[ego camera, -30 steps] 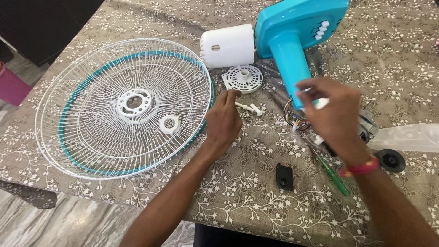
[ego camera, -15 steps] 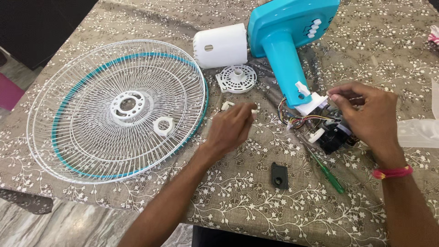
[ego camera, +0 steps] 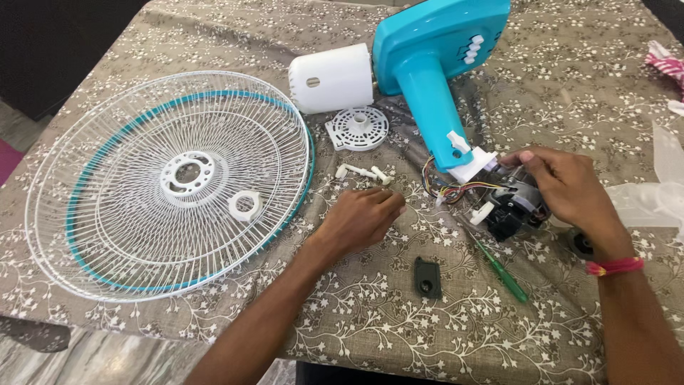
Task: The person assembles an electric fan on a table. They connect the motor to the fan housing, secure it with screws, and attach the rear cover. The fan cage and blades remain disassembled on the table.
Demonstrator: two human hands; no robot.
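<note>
- Table [ego camera: 584,71], covered in brown cloth with white floral print: carries every part; shifted slightly lower-left in view against a second ago, a camera move and not the parts themselves.
- Round white wire fan guard with teal ring [ego camera: 167,185]: flat at left, unchanged; small white plastic ring [ego camera: 245,205] lying on its wires.
- Teal plastic fan stand with white push-buttons [ego camera: 434,64]: on its side at top centre, neck pointing down toward the motor; white cylindrical motor cover [ego camera: 331,77] touching it at left, white round perforated plate [ego camera: 358,128] just below.
- Black fan motor with coloured wires [ego camera: 509,203]: on the table at the neck's end. Right hand [ego camera: 563,189], raised and pinching a small white piece a second ago, now down on the motor; grip curled over its top, holding it.
- Left hand [ego camera: 360,217]: pulled back from the two white plastic pegs [ego camera: 363,172], now apart from them; grip loosely closed, contents not visible — cannot tell.
- Green-handled screwdriver [ego camera: 502,271] and small black plastic piece [ego camera: 427,277]: untouched, near the table's front edge.
- Reading: work now centres on the motor.
</note>
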